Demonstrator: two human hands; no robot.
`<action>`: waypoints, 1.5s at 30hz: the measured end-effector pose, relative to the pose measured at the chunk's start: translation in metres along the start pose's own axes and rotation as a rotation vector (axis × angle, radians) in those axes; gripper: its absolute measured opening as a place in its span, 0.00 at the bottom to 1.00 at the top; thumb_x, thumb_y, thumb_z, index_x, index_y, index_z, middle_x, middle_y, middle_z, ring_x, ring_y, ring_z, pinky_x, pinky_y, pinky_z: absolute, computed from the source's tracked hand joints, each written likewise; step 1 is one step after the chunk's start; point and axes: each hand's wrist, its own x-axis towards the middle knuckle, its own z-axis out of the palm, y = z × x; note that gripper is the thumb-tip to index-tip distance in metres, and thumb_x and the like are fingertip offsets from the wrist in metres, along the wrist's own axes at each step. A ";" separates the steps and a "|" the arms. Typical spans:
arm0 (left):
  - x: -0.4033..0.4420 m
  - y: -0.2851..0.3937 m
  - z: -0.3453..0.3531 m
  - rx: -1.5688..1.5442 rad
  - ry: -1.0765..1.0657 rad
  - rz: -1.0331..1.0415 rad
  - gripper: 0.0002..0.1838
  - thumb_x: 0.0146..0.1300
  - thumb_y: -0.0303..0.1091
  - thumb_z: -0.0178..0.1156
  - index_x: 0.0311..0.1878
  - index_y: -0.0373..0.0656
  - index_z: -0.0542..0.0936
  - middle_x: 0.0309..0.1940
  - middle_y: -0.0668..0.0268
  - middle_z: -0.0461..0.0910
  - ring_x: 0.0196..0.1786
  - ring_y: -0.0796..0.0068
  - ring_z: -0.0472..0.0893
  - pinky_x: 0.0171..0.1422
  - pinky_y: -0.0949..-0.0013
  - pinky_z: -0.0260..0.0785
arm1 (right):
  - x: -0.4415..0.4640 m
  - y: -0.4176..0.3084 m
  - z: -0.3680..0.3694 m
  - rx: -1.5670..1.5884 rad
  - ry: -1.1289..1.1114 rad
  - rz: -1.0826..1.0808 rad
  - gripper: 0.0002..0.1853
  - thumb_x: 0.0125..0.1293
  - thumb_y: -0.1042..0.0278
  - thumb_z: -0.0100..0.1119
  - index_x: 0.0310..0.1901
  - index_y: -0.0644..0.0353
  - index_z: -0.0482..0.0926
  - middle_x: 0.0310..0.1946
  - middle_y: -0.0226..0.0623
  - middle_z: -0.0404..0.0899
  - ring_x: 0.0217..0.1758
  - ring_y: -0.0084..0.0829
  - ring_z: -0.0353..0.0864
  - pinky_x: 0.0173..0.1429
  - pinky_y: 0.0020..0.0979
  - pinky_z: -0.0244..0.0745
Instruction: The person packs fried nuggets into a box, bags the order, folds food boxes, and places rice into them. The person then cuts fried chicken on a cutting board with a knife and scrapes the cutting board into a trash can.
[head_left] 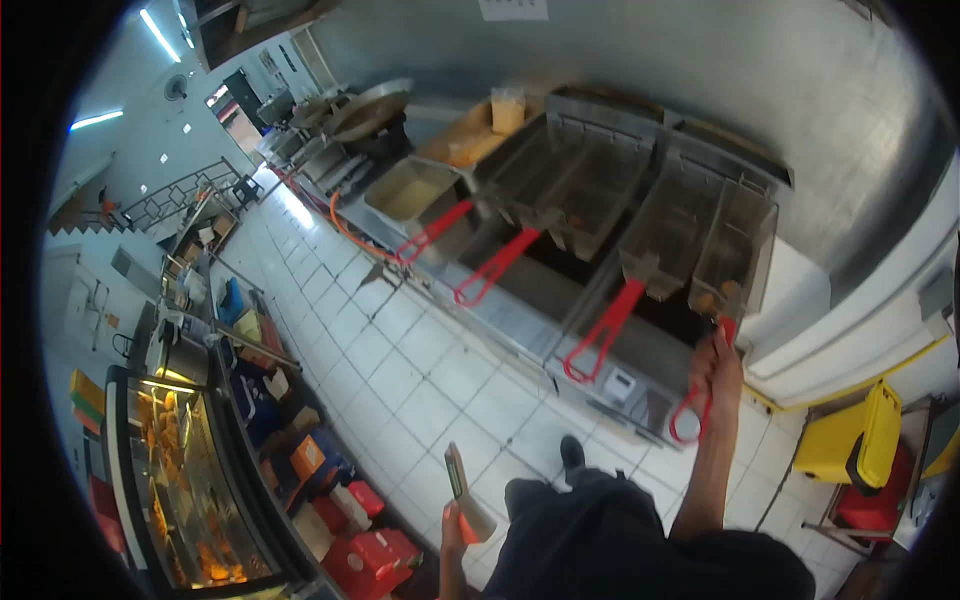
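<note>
My right hand (716, 370) is closed around the red handle of the rightmost fryer basket (738, 240). A few brown pieces lie at the near end of this wire basket. Beside it hangs another fryer basket (672, 225), its red handle pointing toward me. Further left are more wire baskets (590, 190) with red handles over the fryer (520, 310). Low in the view, my left hand (453, 530) holds a small cardboard carton (468, 500) upright, away from the fryer. The carton's exact shape is partly hard to make out.
A metal container (410, 190) and a wok (370, 110) stand along the counter left of the fryer. At lower left is a lit display case (195, 480) with fried food, near shelves of red boxes (370, 560). A yellow bin (850, 440) stands at right on the tiled floor (420, 350).
</note>
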 end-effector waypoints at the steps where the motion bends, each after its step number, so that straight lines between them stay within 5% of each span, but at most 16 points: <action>1: 0.016 0.013 -0.001 0.056 -0.013 -0.037 0.22 0.75 0.55 0.55 0.52 0.44 0.77 0.38 0.72 0.78 0.42 0.78 0.79 0.47 0.69 0.74 | -0.004 -0.003 0.013 -0.050 0.031 -0.027 0.16 0.81 0.50 0.50 0.37 0.51 0.72 0.19 0.17 0.54 0.17 0.13 0.49 0.17 0.20 0.42; 10: 0.093 0.069 -0.077 0.425 0.001 -0.423 0.22 0.71 0.56 0.61 0.50 0.46 0.82 0.33 0.75 0.76 0.35 0.79 0.76 0.42 0.67 0.70 | -0.056 0.054 0.013 -0.186 0.232 -0.038 0.21 0.78 0.38 0.47 0.39 0.48 0.71 0.17 0.17 0.52 0.14 0.12 0.46 0.16 0.21 0.38; 18: 0.153 0.195 -0.036 0.476 -0.150 -0.168 0.18 0.74 0.54 0.54 0.33 0.53 0.73 0.24 0.77 0.67 0.28 0.82 0.72 0.33 0.73 0.67 | -0.071 0.082 0.015 -0.222 0.255 -0.083 0.16 0.79 0.49 0.54 0.36 0.48 0.66 0.19 0.17 0.52 0.16 0.11 0.47 0.17 0.19 0.42; 22: 0.191 0.199 -0.014 0.418 -0.194 -0.049 0.24 0.75 0.59 0.51 0.49 0.45 0.78 0.37 0.70 0.80 0.40 0.76 0.80 0.46 0.68 0.75 | -0.081 0.060 0.016 -0.251 0.219 -0.143 0.14 0.79 0.52 0.54 0.38 0.49 0.66 0.19 0.18 0.52 0.16 0.11 0.47 0.16 0.19 0.42; 25: 0.178 0.244 0.042 0.249 -0.272 -0.241 0.36 0.73 0.63 0.53 0.67 0.40 0.72 0.55 0.62 0.82 0.54 0.69 0.82 0.59 0.63 0.77 | -0.084 0.036 0.020 -0.328 0.159 -0.204 0.14 0.79 0.51 0.52 0.39 0.50 0.67 0.18 0.19 0.52 0.15 0.12 0.48 0.16 0.20 0.43; 28: 0.184 0.279 0.078 0.432 -0.528 -0.220 0.46 0.68 0.69 0.54 0.74 0.38 0.65 0.64 0.59 0.78 0.61 0.65 0.81 0.65 0.61 0.76 | -0.075 0.024 0.015 -0.287 0.100 -0.219 0.15 0.80 0.49 0.49 0.40 0.51 0.67 0.18 0.20 0.52 0.14 0.13 0.48 0.16 0.22 0.43; 35: 0.143 0.288 0.153 0.447 -0.748 -0.181 0.62 0.45 0.75 0.71 0.72 0.35 0.65 0.63 0.62 0.77 0.61 0.74 0.78 0.62 0.66 0.74 | -0.047 0.032 0.001 -0.159 0.032 -0.162 0.15 0.81 0.50 0.49 0.40 0.51 0.67 0.18 0.19 0.52 0.15 0.13 0.46 0.17 0.22 0.43; 38: 0.118 0.292 0.174 0.459 -0.819 -0.216 0.61 0.44 0.76 0.72 0.70 0.37 0.67 0.60 0.65 0.78 0.60 0.76 0.77 0.63 0.68 0.72 | -0.045 0.038 -0.018 -0.146 0.039 -0.105 0.13 0.79 0.53 0.53 0.40 0.50 0.66 0.18 0.19 0.52 0.16 0.12 0.47 0.17 0.21 0.43; 45: 0.160 0.216 0.123 0.612 -0.594 -0.398 0.34 0.65 0.61 0.65 0.60 0.41 0.74 0.47 0.69 0.80 0.50 0.78 0.79 0.56 0.70 0.72 | -0.039 0.046 -0.038 -0.168 0.050 -0.032 0.16 0.78 0.50 0.55 0.37 0.48 0.64 0.18 0.19 0.52 0.15 0.12 0.48 0.16 0.21 0.43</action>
